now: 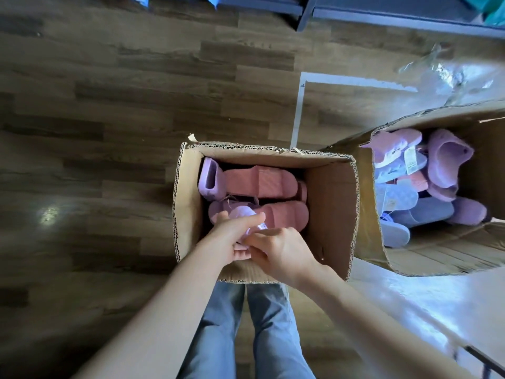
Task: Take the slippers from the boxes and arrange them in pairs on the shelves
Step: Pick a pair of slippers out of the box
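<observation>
Overhead view of a wood-plank floor (109, 132), with the dark lower edge of the shelves (396, 12) along the top of the frame and a white tape line (297, 110) running down toward centre. An open cardboard box (330, 209) stands at centre frame, directly above the person's jeans (273, 324). Inside it, two pink slippers (259, 181) lie side by side lengthwise, and a lilac one (209, 179) stands on edge against the box's left wall.

Both hands reach into the near end of this box. The left hand (232, 236) has its grip closed round a pale lilac slipper (243, 214), thumb over the top, just above the lower pink slipper. The right hand (284, 253) meets it from the right, fingers curled and pinching the same slipper's near edge.

A second, larger box (366, 214) sits at right of frame, touching the first at its upper right corner; it holds a loose heap of mixed slippers (426, 187) in lilac, pink and blue-grey, some with tags. Crumpled clear plastic wrap (451, 75) lies on the floor at upper right.
</observation>
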